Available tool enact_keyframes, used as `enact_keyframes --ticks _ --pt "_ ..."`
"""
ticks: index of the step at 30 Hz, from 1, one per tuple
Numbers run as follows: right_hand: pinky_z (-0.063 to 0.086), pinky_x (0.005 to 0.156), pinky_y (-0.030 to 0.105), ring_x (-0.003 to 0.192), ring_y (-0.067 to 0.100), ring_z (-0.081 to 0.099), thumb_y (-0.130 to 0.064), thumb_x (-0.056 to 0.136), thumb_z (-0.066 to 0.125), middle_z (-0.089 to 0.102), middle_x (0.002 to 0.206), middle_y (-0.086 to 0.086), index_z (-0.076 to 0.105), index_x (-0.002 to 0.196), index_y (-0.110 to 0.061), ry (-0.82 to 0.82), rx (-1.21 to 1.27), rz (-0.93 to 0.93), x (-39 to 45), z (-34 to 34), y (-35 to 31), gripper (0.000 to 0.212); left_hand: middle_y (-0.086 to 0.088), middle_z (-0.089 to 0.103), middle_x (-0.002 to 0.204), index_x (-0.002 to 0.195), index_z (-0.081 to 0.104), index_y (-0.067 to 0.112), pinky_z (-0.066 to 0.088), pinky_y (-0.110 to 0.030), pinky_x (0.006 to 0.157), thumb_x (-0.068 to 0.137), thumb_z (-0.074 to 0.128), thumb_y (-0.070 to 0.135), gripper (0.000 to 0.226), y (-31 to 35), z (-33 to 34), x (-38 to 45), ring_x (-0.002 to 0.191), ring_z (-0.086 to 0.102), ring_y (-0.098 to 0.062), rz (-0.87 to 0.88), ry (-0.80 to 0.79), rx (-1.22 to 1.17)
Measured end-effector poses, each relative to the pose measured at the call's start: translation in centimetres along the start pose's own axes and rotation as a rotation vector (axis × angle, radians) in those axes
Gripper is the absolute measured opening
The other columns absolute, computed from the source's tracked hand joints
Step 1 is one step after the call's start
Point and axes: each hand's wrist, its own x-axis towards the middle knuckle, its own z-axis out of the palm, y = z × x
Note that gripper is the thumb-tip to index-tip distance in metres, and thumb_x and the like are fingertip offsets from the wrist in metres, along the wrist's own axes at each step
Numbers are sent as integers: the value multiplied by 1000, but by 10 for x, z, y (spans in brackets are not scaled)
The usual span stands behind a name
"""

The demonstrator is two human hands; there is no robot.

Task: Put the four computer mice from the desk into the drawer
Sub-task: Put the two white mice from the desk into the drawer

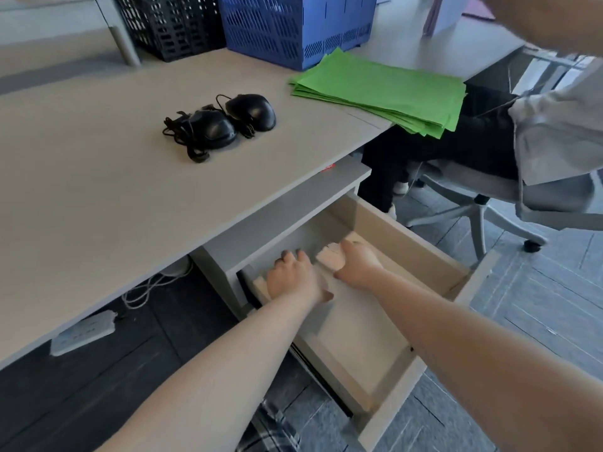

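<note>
1. Count, mice: two black computer mice lie on the desk (98, 197) in view. One mouse (213, 128) sits to the left, the second mouse (253, 110) just beside it on the right, both toward the middle of the desk, well back from its front edge. Their black cables (182, 135) are bundled and tangled on the left side of the pair.
2. Count, drawer: one drawer (401, 236) is pulled open under the desk's front edge. No mouse can be made out inside; the area under the hands is hidden.
3. Left hand (292, 277): inside the drawer at its back left, palm down, fingers curled over something dark. Whether it grips anything cannot be told.
4. Right hand (357, 264): inside the drawer near the back, resting against a pale block-like object (329, 257). Whether it has hold of the object cannot be told.
5. Other desk items: one stack of green paper (385, 89) overhanging the right corner; one blue basket (293, 24) and one black basket (169, 24) along the back edge.
6. Surface and room: the desk top is plain grey. Grey carpet tiles (538, 305) cover the floor. A white power strip (83, 332) and white cords lie beneath the desk. A second person sits on a grey swivel chair (479, 203) to the right.
7. Writing: a small red mark (328, 167) shows at the desk's front edge; unreadable.
</note>
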Motion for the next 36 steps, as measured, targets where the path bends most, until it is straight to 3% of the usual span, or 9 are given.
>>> enact_keyframes --ticks 6,10,14,18,20,23,27,31,36 --pt "44 102 37 128 33 48 -22 80 72 45 141 17 32 144 -8 -20 -7 -30 10 13 -5 77 -12 37 144 147 24 17 36 -38 102 61 72 71 113 3 11 15 130 40 -30 -23 -44 66" --pt "45 95 34 121 33 54 -23 82 67 50 133 16 41 137 -10 -15 -20 -48 9 14 -7 62 -10 34 144 141 30 20 35 -37 105 60 76 67 105 7 18 20 133 37 -29 -29 -66 20" --pt "46 93 34 122 29 53 -26 82 65 57 128 12 49 127 -11 -10 -56 -65 7 7 -5 51 -14 17 155 147 18 21 38 -38 105 61 80 62 113 6 17 18 134 37 -35 -21 -93 -35" --pt "45 97 35 125 30 51 -22 85 65 48 138 12 42 140 -14 -1 -54 -46 -2 -10 -2 60 -15 7 159 152 8 23 42 -40 100 63 77 65 120 5 4 11 132 40 -38 -8 -102 4" --pt "45 98 36 126 29 50 -21 87 62 49 138 11 43 141 -16 36 -34 -48 -7 -21 -3 57 -14 12 159 151 13 21 41 -40 100 68 71 68 111 5 -6 5 132 40 -37 21 -70 43" --pt "49 96 35 119 26 56 -20 89 53 61 129 5 58 127 -16 133 33 -82 -15 -42 -13 38 -10 39 144 136 40 17 41 -38 96 82 60 62 74 6 -30 -5 127 45 -31 101 50 79" --pt "56 76 36 90 25 65 -19 89 47 71 92 2 69 97 -13 352 175 -130 -31 -76 -45 24 -8 63 121 116 59 14 43 -32 76 94 53 31 28 10 -84 -22 112 59 -29 178 140 32" --pt "41 62 27 72 21 54 -26 93 50 55 68 -5 62 99 -14 513 255 -234 -43 -103 -84 19 -9 66 117 114 60 14 40 -31 73 93 52 24 25 4 -138 -36 109 61 -31 202 299 -50" --pt "42 87 33 118 25 49 -32 93 51 60 121 4 54 125 -17 537 214 -335 -29 -117 -125 35 -11 58 118 106 58 10 41 -36 75 95 45 25 23 -22 -174 -33 109 55 -32 250 520 -158"
